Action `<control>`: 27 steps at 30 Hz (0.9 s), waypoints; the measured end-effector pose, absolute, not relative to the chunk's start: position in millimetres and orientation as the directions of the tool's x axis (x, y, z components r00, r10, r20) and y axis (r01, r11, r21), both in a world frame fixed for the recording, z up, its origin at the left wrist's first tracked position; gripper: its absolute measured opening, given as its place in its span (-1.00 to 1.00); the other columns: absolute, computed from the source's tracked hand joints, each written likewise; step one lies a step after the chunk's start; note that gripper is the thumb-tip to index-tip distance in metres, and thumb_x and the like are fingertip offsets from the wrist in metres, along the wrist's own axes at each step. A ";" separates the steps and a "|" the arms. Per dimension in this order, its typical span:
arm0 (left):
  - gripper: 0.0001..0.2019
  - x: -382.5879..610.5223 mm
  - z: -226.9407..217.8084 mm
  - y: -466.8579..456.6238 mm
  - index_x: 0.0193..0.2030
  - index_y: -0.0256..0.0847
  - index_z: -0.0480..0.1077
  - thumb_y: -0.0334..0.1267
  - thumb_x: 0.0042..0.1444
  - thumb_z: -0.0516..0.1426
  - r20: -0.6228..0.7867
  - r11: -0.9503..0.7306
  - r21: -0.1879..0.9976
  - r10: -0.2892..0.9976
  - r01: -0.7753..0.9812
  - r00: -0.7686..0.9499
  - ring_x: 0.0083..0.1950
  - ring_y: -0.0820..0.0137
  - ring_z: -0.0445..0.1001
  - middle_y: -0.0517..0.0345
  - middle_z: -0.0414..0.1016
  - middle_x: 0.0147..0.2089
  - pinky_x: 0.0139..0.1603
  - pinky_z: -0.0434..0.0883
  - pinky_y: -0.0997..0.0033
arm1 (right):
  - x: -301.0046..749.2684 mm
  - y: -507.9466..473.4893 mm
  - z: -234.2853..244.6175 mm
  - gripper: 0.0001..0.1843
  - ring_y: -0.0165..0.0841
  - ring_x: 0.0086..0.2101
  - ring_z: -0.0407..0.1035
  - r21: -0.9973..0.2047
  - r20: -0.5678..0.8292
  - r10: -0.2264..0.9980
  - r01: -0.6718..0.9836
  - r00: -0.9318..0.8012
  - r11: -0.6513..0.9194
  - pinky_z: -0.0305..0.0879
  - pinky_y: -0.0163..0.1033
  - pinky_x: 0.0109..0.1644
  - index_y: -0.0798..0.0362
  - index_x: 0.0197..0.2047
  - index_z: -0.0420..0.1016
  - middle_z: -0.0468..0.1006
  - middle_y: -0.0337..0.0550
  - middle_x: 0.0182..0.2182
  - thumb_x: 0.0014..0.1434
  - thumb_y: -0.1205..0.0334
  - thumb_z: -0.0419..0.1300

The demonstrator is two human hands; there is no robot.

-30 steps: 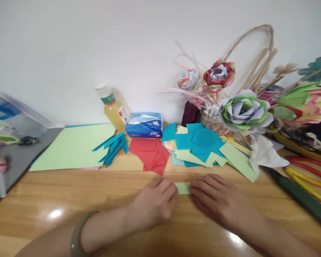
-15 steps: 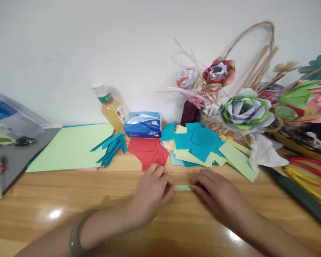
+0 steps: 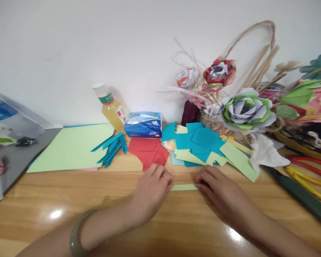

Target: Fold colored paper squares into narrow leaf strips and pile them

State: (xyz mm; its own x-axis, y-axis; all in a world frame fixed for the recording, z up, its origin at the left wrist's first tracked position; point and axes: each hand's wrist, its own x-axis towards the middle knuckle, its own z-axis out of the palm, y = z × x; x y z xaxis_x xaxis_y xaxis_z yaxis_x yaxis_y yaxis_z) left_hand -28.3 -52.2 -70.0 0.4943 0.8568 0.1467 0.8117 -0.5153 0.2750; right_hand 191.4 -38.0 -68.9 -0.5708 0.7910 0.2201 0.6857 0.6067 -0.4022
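A narrow pale green paper strip [image 3: 184, 187] lies crosswise on the wooden table [image 3: 117, 235]. My left hand [image 3: 153, 191] pinches its left end, and my right hand [image 3: 216, 185] pinches the right end. Both hands are closed, with the fingertips hiding the ends of the strip. Just beyond my left hand lie red paper pieces [image 3: 149, 151]. Past my right hand is a loose heap of teal paper squares [image 3: 203, 141] mixed with pale green ones.
Folded teal strips [image 3: 113, 148] rest on light green sheets [image 3: 66, 150] at the left. A juice bottle [image 3: 111, 110] and a tissue pack [image 3: 143, 125] stand by the wall. Paper flowers [image 3: 247, 109], a crumpled white tissue [image 3: 269, 151] and dark green-handled pliers-like tools [image 3: 299, 192] occupy the right.
My hands have moved slightly apart along the strip, so a longer stretch of pale green paper shows between them. The surrounding items stay where they were.
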 end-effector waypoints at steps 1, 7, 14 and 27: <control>-0.90 -28.8 -71.5 -52.4 -0.21 -0.23 0.37 -0.46 0.16 0.11 0.156 -0.544 0.257 0.839 0.799 0.521 -0.17 0.33 0.28 0.16 0.36 -0.23 -0.19 0.35 0.33 | 193.1 -37.6 -67.5 -0.77 -0.33 -0.36 0.31 -0.400 0.214 0.791 0.688 -0.573 0.606 0.29 -0.22 -0.32 0.04 -0.38 0.30 0.37 -0.14 -0.39 0.27 0.36 -0.09; -0.85 -28.5 -84.0 -53.2 -0.07 -0.10 0.37 -0.22 0.24 0.08 0.228 -0.636 0.161 0.768 0.754 0.599 -0.17 0.36 0.30 0.19 0.33 -0.24 -0.23 0.34 0.40 | 198.8 -42.9 -70.4 -0.75 -0.31 -0.31 0.35 -0.294 0.327 0.739 0.679 -0.590 0.672 0.32 -0.20 -0.29 0.06 -0.24 0.41 0.45 -0.09 -0.32 0.27 0.38 -0.10; -0.72 -29.9 -75.6 -55.2 0.08 -0.10 0.30 -0.29 0.22 0.09 0.195 -0.727 -0.086 0.658 0.681 0.727 -0.17 0.29 0.30 0.12 0.34 -0.21 -0.23 0.32 0.34 | 183.3 -62.8 -73.3 -0.48 -0.13 -0.02 0.29 0.129 0.415 0.519 0.613 -0.747 0.779 0.25 -0.02 -0.01 0.23 -0.02 0.43 0.49 0.06 -0.04 0.28 -0.02 -0.08; -0.76 -34.8 -67.2 -82.9 -0.09 -0.32 0.44 -0.28 0.12 0.12 0.116 -0.701 -0.368 0.617 0.610 0.779 0.06 0.17 0.22 -0.07 0.42 -0.07 0.00 0.19 0.18 | 200.3 -67.0 -72.7 -0.35 -0.12 0.07 0.25 0.229 0.369 0.495 0.593 -0.786 0.772 0.21 0.05 0.02 0.23 0.13 0.30 0.37 0.11 0.10 0.23 -0.15 -0.07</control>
State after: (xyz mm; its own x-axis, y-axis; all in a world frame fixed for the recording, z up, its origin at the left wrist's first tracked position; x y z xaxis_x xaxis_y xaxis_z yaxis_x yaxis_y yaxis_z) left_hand -34.8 -82.9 -67.2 0.7787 0.6166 0.1161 0.6103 -0.7013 -0.3683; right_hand 200.3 -67.0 -72.7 -0.7865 0.4955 0.3687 0.5934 0.7717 0.2288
